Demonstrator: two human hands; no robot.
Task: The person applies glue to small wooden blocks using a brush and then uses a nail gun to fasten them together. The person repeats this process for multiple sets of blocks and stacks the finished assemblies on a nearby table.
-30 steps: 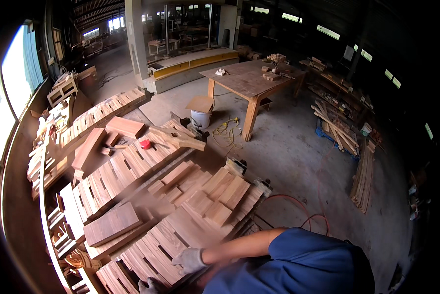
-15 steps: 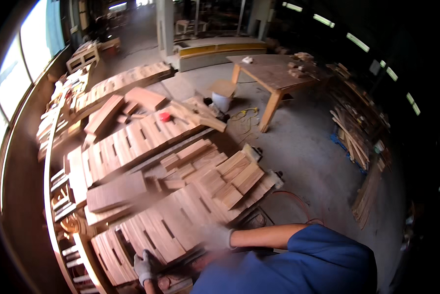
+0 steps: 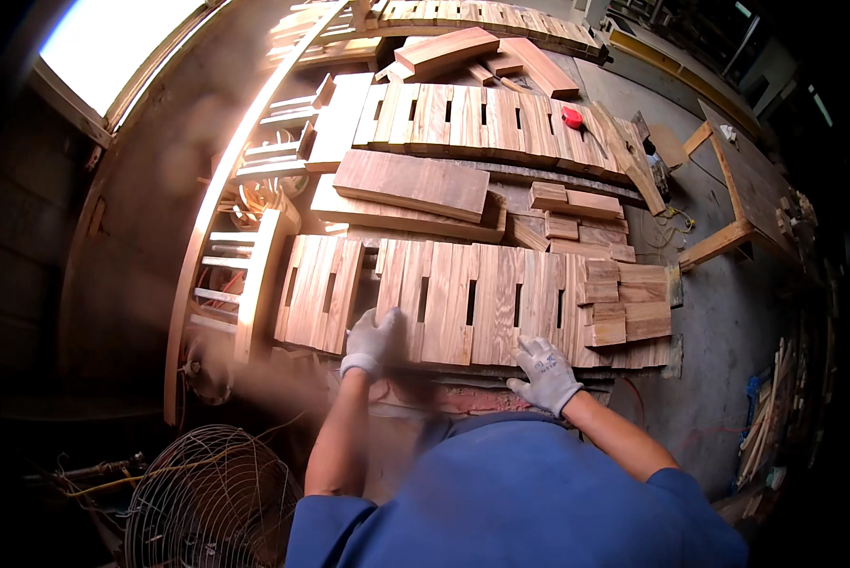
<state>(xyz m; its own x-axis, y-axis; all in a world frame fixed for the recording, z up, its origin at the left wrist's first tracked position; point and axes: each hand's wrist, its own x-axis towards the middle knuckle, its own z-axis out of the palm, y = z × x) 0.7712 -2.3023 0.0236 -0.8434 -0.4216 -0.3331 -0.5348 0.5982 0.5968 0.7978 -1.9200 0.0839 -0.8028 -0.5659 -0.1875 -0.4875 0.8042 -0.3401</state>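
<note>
A row of wooden strips (image 3: 444, 293) with dark slots lies side by side before me, with a gap toward its left end. My left hand (image 3: 373, 339), in a pale glove, is at the near end of this gap, its fingers apart against the edge of the strips to the right. Farther right, my right hand (image 3: 546, 375), gloved too, lies on the row's near edge with fingers stretched out and thumb spread. Short wood blocks (image 3: 624, 301) are stacked on the right end of the row.
Behind lie thick planks (image 3: 411, 185) and a second slotted row (image 3: 482, 118) bearing a red tape measure (image 3: 572, 117). A wooden frame (image 3: 259, 279) stands at left, a wire-caged fan (image 3: 207, 502) at lower left. A wooden table (image 3: 761, 194) stands at far right.
My view has swung left and down over the row. My right hand, blurred above the near edge before, now rests on the strips. My left hand stays by the gap.
</note>
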